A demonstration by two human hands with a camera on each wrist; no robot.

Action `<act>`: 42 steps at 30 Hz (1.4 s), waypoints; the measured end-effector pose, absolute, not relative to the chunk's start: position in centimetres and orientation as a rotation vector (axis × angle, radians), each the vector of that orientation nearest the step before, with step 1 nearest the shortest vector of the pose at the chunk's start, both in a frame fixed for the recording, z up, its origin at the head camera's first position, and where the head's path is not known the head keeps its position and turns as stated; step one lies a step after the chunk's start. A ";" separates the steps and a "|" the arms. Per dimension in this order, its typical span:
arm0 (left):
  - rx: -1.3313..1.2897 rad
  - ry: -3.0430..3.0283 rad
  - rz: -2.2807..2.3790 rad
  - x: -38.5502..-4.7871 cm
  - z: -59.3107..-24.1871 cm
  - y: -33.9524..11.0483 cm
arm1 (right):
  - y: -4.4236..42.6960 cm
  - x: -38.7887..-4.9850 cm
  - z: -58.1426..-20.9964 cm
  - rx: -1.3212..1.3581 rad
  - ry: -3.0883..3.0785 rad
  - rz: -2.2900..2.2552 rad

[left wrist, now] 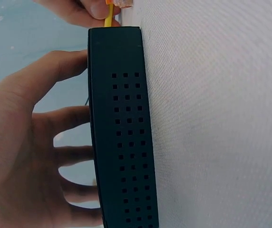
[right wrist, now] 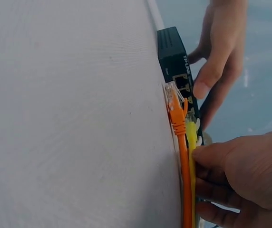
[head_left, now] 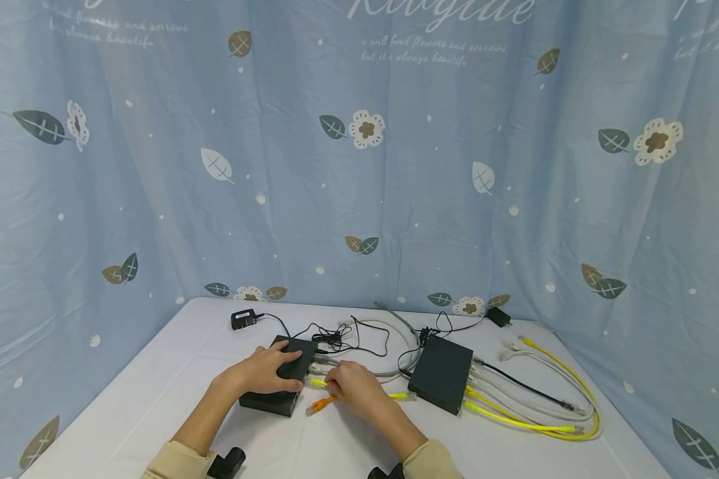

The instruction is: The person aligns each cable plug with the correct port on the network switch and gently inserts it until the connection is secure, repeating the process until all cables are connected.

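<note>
A black TP-LINK network switch [head_left: 273, 401] lies flat at the left of the table, its port side turned right. My left hand [head_left: 262, 372] rests on its top with fingers spread; the left wrist view shows thumb and fingertips touching the upper edge of the vented box [left wrist: 119, 52]. Beside the ports, my right hand [head_left: 356, 389] pinches a yellow network cable [right wrist: 191, 137], whose plug is at a port; whether it is fully seated I cannot tell. An orange cable [right wrist: 184, 166] runs alongside, its clear plug [right wrist: 172, 90] loose before the ports.
A second black switch [head_left: 443, 369] stands at right with yellow, white and black cables [head_left: 524, 382] looping off its right side. Behind are tangled black power cords [head_left: 329, 339], a grey cable [head_left: 404, 322] and two adapters, one left [head_left: 243, 319], one right [head_left: 498, 317].
</note>
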State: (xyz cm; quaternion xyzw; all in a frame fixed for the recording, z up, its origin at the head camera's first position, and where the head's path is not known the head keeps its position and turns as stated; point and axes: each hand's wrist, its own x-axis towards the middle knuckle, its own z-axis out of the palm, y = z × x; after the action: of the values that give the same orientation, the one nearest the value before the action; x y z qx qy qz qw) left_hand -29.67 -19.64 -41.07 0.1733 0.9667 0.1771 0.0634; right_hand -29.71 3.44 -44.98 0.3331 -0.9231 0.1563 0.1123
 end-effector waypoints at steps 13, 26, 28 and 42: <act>0.527 2.891 0.548 -29.9 -41.1 -19.8 | 3.4 -29.2 -44.7 0.886 -2.747 0.506; 0.541 2.817 0.555 -29.4 -40.1 -20.3 | 3.4 -29.6 -45.6 0.838 -2.711 0.485; 0.536 2.815 0.556 -29.4 -40.0 -20.4 | 3.3 -29.6 -45.6 0.839 -2.704 0.478; 0.483 2.796 0.558 -29.1 -39.7 -20.4 | 2.6 -29.7 -45.4 0.871 -2.662 0.466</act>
State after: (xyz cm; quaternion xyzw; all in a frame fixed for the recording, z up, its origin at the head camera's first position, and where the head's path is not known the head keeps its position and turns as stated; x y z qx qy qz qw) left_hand -29.11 -20.43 -39.69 0.1656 0.9594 0.1913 0.1244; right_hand -29.71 2.60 -45.37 0.3033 -0.9268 0.1622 0.1507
